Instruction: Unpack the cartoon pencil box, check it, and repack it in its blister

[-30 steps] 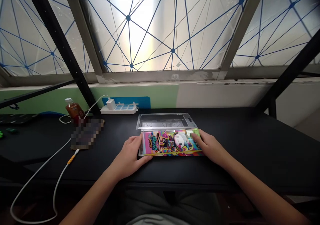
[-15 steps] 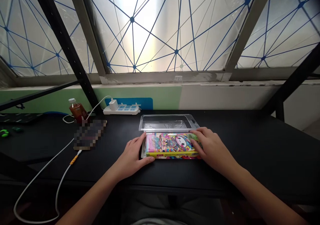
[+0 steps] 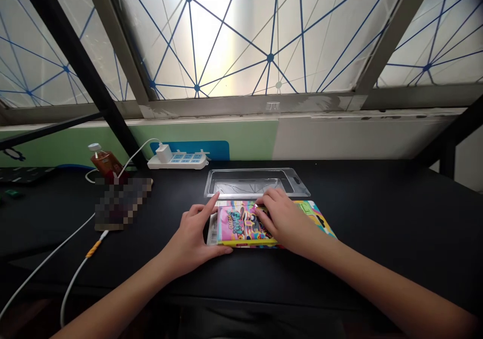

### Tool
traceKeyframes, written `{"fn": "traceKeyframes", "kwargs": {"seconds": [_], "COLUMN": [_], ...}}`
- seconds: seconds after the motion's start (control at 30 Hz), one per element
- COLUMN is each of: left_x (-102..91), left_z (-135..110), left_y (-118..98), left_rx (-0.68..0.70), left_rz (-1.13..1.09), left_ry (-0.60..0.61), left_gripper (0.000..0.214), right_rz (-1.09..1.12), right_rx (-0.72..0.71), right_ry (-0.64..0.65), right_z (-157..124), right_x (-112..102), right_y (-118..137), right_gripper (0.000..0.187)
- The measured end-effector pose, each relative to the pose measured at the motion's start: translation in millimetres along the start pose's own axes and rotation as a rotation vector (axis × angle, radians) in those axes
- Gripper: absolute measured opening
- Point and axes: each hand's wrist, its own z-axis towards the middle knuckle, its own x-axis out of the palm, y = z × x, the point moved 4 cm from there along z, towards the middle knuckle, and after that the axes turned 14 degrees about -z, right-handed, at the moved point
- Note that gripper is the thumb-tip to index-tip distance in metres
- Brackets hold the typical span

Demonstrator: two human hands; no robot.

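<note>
A flat, colourful cartoon-printed box (image 3: 239,226) with a yellow front edge lies on a larger printed card (image 3: 315,210) on the black desk. My left hand (image 3: 196,231) frames the box's left end with fingers apart, the thumb along the front edge and the forefinger stretched past the back corner. Across the middle of the box lies my right hand (image 3: 289,223); its thumb and bent fingers close at the back edge and cover much of the print. Just behind the box sits a clear plastic blister shell (image 3: 256,194).
A blurred-out phone-like device (image 3: 124,203) with a white cable (image 3: 77,273) lies to the left. Behind it are a drink bottle (image 3: 105,162) and a white power strip (image 3: 181,160) by the wall. Black frame posts (image 3: 86,72) slant up at both sides.
My right hand has slid left from the box's right end to the middle of its back edge, uncovering the card's right end. My left forefinger has straightened out. The view has shifted slightly.
</note>
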Motion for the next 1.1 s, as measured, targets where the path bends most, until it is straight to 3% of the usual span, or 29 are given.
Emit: {"fn": "traceKeyframes", "kwargs": {"seconds": [0.3, 0.6, 0.87, 1.0, 1.1], "left_x": [1.2, 2.7, 3.0, 2.4, 0.3], "left_z": [-3, -6, -1, -2, -6], "left_y": [6, 2, -1, 2, 7], "left_rx": [-0.050, 0.024, -0.032, -0.074, -0.049], "left_rz": [0.010, 0.033, 0.021, 0.001, -0.018], "left_ry": [-0.033, -0.027, -0.045, -0.022, 0.039], "left_gripper": [0.111, 0.116, 0.119, 0.101, 0.090], "right_rz": [-0.077, -0.108, -0.128, -0.091, 0.002], "right_rx": [0.007, -0.007, 0.025, -0.015, -0.149], "right_ry": [-0.096, -0.202, -0.284, -0.364, -0.377], "right_z": [-8, -12, -7, -16, -43], "right_x": [-3, -6, -9, -31, -52], "right_y": [7, 11, 12, 9, 1], "right_gripper": [0.024, 0.023, 0.019, 0.018, 0.029]}}
